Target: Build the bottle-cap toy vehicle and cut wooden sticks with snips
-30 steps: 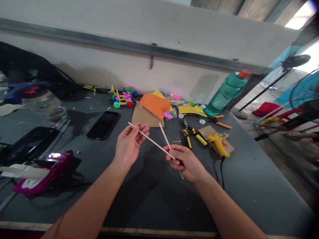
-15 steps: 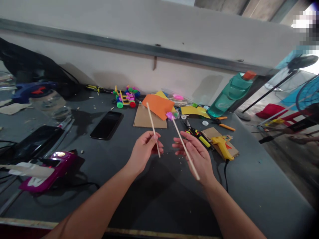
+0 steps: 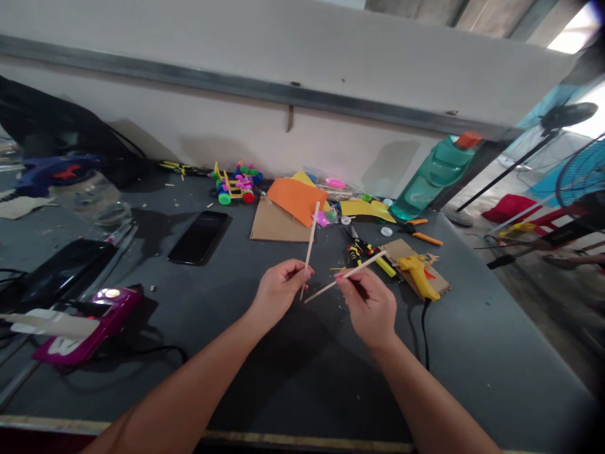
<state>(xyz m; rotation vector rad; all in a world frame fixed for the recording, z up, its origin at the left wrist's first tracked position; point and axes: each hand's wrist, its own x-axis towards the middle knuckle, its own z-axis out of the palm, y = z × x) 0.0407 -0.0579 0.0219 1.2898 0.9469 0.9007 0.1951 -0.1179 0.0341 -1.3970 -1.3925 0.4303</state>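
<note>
My left hand point(image 3: 282, 289) pinches a thin wooden stick point(image 3: 312, 236) near its lower end; the stick stands almost upright, leaning slightly right. Between the thumb and fingers of my right hand point(image 3: 371, 302) is a second wooden stick point(image 3: 321, 292), slanting from low left to upper right. Its lower tip comes close to the bottom of the first stick; whether they touch I cannot tell. Both hands are above the dark table. Behind them lie an orange sheet point(image 3: 295, 198) and a piece of cardboard point(image 3: 274, 224).
Right of my hands are pliers point(image 3: 354, 252), a yellow glue gun point(image 3: 420, 274) on cardboard, and orange-handled pliers point(image 3: 425, 236). A green bottle point(image 3: 432, 180) stands behind. To the left lie a phone point(image 3: 199, 238) and a magenta power strip point(image 3: 101, 321); a colourful toy car point(image 3: 236, 186) sits farther back.
My right hand has turned its stick from leaning up-left to slanting up-right and closed its fingers on it. The left hand's stick has tilted from leaning left to leaning right.
</note>
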